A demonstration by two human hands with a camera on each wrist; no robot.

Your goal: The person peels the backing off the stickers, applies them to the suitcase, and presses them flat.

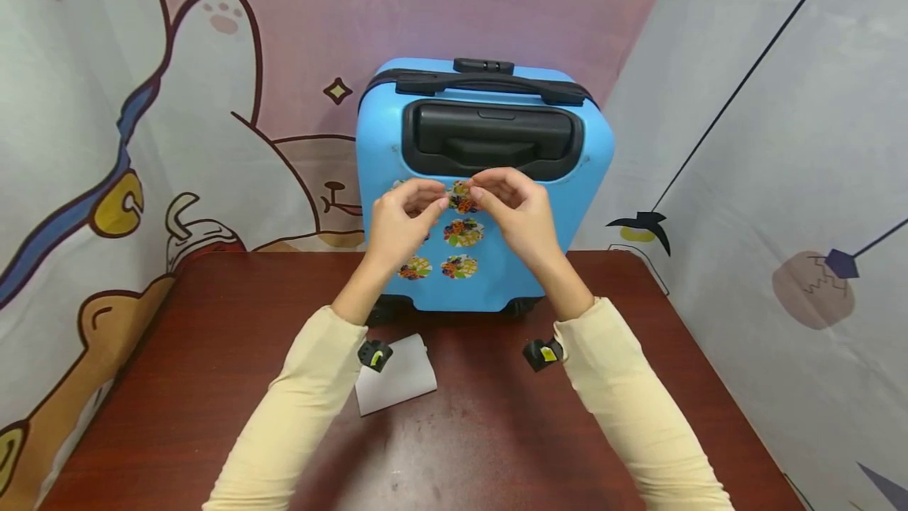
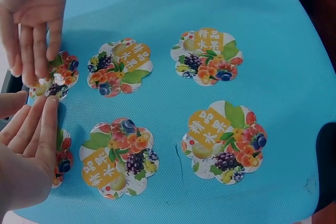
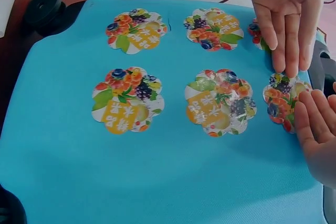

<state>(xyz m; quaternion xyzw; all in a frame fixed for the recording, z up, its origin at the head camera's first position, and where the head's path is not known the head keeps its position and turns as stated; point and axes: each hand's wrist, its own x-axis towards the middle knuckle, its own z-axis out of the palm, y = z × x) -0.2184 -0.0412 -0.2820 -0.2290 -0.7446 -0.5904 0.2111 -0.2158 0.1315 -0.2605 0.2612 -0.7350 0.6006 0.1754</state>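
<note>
A blue hard-shell suitcase (image 1: pixel 507 278) stands upright on the table, with round fruit-picture stickers (image 1: pixel 463 233) in two columns on its front. My left hand (image 1: pixel 399 229) and right hand (image 1: pixel 526 221) meet at the top of the right column. Thumbs and fingertips pinch opposite edges of a scalloped fruit sticker (image 3: pixel 282 100) there, close against the shell. Whether its back touches the suitcase cannot be told. In the left wrist view, fingers partly cover this sticker (image 2: pixel 55 80); the top sticker of the left column (image 2: pixel 64 162) is half hidden behind my left hand.
A folded white sheet (image 1: pixel 397 377) lies on the dark red-brown table (image 1: pixel 489 432) below the suitcase. The suitcase's black carry handle (image 1: pixel 489 83) and recessed pull handle (image 1: pixel 493 136) sit above the hands. A cartoon-printed cloth (image 1: pixel 298 38) hangs behind.
</note>
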